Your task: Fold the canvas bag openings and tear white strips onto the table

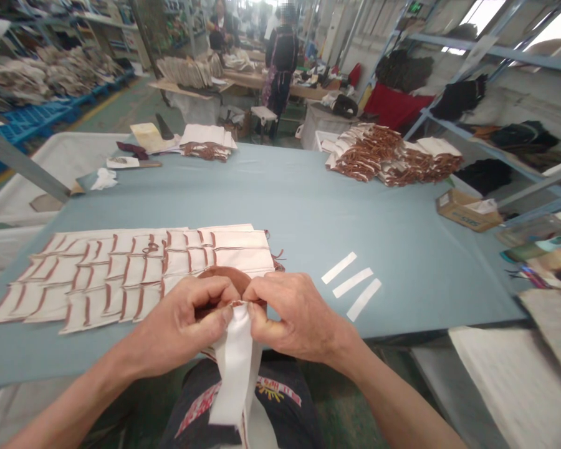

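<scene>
My left hand [193, 316] and my right hand [290, 315] meet at the table's near edge. Between them they pinch the top of a white fabric piece [236, 368] with brown trim, which hangs down over my lap. Some brown cloth [229, 272] shows just behind my fingers, partly hidden by them. To the left lie overlapping rows of white fabric pieces [140, 268] with brown edges. Three short white strips [352, 282] lie apart from each other on the table, right of my right hand.
The blue-grey table [285, 193] carries a large heap of brown-and-white pieces [378, 153] at the far right and a smaller stack [209, 140] at the far left. A cardboard box [467, 210] sits by the right edge. People [280, 62] stand in the background.
</scene>
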The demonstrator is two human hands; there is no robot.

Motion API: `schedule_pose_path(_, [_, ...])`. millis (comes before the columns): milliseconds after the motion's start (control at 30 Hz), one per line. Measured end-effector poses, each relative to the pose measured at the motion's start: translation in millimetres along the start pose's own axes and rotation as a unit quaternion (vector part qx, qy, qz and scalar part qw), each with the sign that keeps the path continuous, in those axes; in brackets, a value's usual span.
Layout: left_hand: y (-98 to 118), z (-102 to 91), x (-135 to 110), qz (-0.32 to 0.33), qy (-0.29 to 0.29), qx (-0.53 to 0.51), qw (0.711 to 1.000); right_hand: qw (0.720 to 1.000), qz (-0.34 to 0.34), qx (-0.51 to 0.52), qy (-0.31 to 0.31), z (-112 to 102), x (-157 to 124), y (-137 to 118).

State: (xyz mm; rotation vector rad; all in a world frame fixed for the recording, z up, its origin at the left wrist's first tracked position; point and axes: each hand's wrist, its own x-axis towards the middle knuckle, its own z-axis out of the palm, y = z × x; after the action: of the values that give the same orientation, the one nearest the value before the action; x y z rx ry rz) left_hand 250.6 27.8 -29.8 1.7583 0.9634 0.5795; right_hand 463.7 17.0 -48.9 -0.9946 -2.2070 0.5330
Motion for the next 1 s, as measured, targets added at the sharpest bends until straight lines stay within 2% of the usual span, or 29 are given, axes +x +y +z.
schedule_pose_path(100, [0, 6.3, 4, 0.058, 0.069, 0.088, 0.992, 0.999, 0.002, 0.035, 0.004, 8, 2, 7])
schedule_pose_path(167, [-3, 9.9, 5, 0.068, 0.096, 0.092, 0.989, 0.997, 0.014, 0.074, 0.01, 13, 6, 11])
schedule_pose_path(300, [-10, 9.6, 3, 0.063, 0.092, 0.055, 0.992, 0.992, 0.028, 0.125, 0.006, 14, 14, 17])
schedule_pose_path(433, [-11, 1.9, -5, 0.059, 0.073, 0.053, 0.994, 0.992, 0.014, 0.126, -0.019, 4, 18, 16])
schedule_pose_path(567, [0, -3.1, -10, 0.056, 0.058, 0.073, 0.994, 0.995, -0.007, 0.088, -0.044, -7, 18, 9])
schedule_pose_path(733, [17, -3.7, -17, 0.057, 0.049, 0.122, 0.99, 0.993, -0.016, 0.101, -0.064, -20, 15, -7])
schedule_pose_path(900, [17, -3.7, -23, 0.08, 0.061, 0.141, 0.985, 0.991, -0.034, 0.106, -0.074, -30, 11, -17])
schedule_pose_path(1000, [15, -3.0, -25, 0.084, 0.074, 0.166, 0.98, 0.99, -0.007, 0.124, -0.071, -31, 9, -20])
